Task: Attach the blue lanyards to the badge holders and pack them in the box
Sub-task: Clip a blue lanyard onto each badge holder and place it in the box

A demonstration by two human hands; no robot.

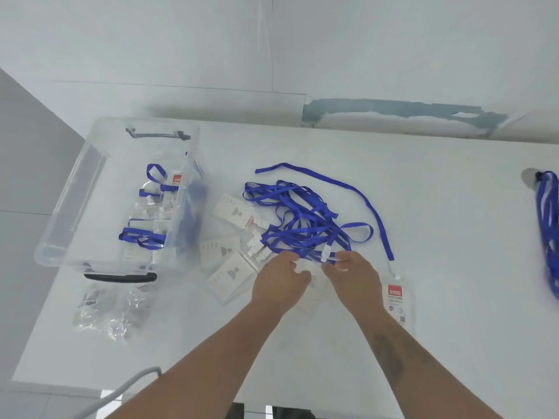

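A tangle of blue lanyards (302,219) lies on the white table's middle. Several clear badge holders (230,273) lie just left of it. My left hand (279,282) pinches the top of a badge holder (311,285) that lies partly under both hands. My right hand (355,276) pinches the white clip end of a blue lanyard (328,255) right beside it. One holder with a red label (397,300) lies to the right, with a lanyard attached. The clear box (75,207) at the left holds several finished badges with lanyards (148,234).
Empty plastic wrappers (112,309) lie in front of the box. Another bundle of blue lanyards (549,225) hangs at the far right edge. The table's near edge (181,391) runs along the bottom, and a wall stands behind the table.
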